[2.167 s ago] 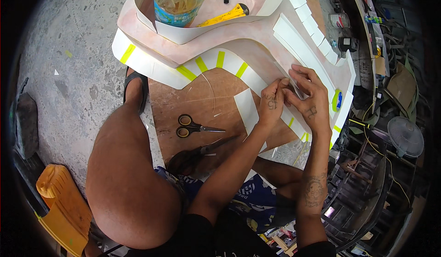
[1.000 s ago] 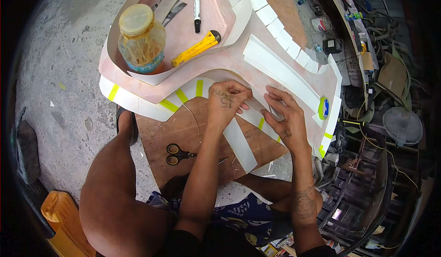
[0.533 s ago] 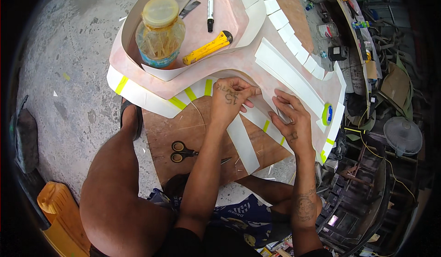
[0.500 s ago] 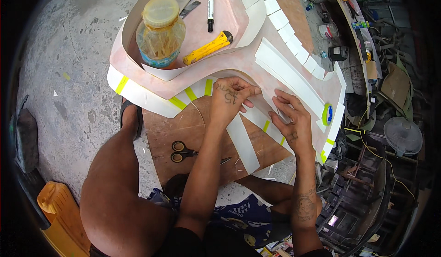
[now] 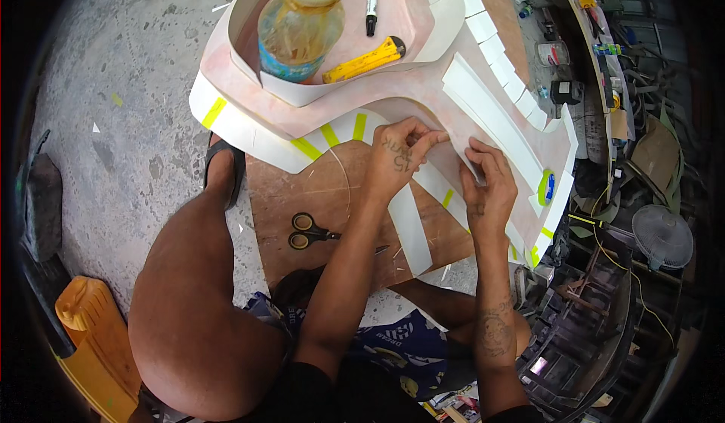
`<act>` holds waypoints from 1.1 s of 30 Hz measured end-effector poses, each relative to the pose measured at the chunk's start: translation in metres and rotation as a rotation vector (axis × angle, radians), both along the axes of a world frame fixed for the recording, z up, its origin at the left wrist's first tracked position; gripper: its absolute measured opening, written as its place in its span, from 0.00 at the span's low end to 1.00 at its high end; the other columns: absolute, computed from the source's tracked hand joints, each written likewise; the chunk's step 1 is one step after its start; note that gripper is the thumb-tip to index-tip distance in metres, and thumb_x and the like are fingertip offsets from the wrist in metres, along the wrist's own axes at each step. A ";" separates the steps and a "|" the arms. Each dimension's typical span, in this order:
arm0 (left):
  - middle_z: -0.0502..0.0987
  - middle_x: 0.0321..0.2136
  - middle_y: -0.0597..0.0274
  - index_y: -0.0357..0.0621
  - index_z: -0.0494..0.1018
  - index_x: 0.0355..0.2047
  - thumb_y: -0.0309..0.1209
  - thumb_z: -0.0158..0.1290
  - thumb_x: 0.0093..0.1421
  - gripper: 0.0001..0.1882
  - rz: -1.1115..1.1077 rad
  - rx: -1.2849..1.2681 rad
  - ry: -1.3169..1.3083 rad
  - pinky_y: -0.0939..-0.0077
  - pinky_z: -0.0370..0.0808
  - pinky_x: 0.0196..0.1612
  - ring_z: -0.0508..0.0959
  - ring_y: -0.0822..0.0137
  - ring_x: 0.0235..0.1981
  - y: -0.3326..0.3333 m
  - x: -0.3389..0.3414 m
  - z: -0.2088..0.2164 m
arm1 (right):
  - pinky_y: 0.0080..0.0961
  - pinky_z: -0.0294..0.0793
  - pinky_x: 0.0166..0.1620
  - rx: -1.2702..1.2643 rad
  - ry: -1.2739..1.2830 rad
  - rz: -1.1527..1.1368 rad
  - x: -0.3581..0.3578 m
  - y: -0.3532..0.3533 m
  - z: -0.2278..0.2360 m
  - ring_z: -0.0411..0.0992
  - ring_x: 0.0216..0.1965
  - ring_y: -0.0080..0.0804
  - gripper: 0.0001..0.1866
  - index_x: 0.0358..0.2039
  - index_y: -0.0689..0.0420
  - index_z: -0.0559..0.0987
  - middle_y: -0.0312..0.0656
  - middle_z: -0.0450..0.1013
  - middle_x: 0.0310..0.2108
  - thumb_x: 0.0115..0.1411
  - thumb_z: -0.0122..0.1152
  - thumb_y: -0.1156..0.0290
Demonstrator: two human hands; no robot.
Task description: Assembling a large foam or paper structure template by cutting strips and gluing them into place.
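A large curved pinkish panel lies before me, with white strips along its edges and pieces of yellow-green tape on them. My left hand pinches a thin white strip at the panel's inner curved edge, thumb and forefinger together. My right hand has its fingers closed around the same strip a little farther right; its fingertips partly hide it. One long loose-ended white strip hangs down beside my left wrist. Below it, black-handled scissors lie on a brown board.
In the panel's hollow are a jar with brownish contents, a yellow cutter knife and a marker. A tape roll rests at the panel's right. Beyond stand a fan and clutter; an orange plastic piece is lower left.
The panel and the things on it have shifted right and slightly up in the picture, both hands with them. My right hand's fingers have drawn closer together at the strip.
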State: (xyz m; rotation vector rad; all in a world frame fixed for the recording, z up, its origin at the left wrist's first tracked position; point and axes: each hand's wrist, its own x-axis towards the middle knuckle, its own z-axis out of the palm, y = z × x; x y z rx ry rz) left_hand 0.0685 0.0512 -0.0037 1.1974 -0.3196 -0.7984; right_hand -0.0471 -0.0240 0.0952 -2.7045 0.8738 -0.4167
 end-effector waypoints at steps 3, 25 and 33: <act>0.76 0.18 0.64 0.36 0.78 0.25 0.33 0.62 0.55 0.11 -0.029 0.011 -0.071 0.85 0.69 0.16 0.73 0.79 0.16 0.001 0.005 0.001 | 0.32 0.75 0.47 -0.054 -0.005 0.014 -0.002 0.001 -0.004 0.74 0.44 0.43 0.15 0.36 0.61 0.78 0.42 0.76 0.45 0.44 0.63 0.85; 0.79 0.25 0.58 0.35 0.75 0.29 0.33 0.59 0.56 0.11 -0.163 0.191 -0.235 0.78 0.71 0.20 0.74 0.73 0.18 0.040 0.004 -0.023 | 0.33 0.74 0.45 -0.017 -0.152 0.138 -0.016 0.010 0.033 0.74 0.42 0.47 0.15 0.40 0.62 0.77 0.47 0.74 0.45 0.51 0.66 0.74; 0.73 0.37 0.46 0.31 0.70 0.40 0.40 0.67 0.45 0.30 -0.086 0.763 -1.149 0.58 0.69 0.48 0.71 0.47 0.43 0.049 -0.074 -0.017 | 0.35 0.72 0.45 0.406 -0.128 0.111 -0.090 0.053 0.061 0.74 0.40 0.47 0.15 0.40 0.62 0.78 0.49 0.75 0.39 0.53 0.66 0.69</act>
